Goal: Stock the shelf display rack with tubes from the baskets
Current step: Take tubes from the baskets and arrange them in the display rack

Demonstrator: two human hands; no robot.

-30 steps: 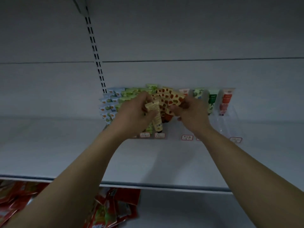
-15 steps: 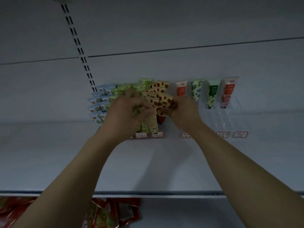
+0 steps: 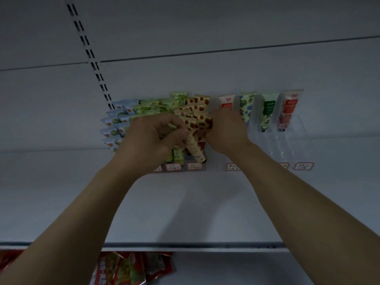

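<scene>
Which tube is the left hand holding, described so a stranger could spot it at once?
On the white shelf stands a clear rack of tubes. At its middle, in front of the strawberry-print row, the left hand pinches one tube. It alone slants out of the rows, cream with fine print, cap down.

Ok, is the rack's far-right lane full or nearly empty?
Nearly empty: one red tube stands at its back; bare clear rack shows in front.

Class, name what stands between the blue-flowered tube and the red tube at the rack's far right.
One green tube, in its own column; the head view shows it.
</scene>
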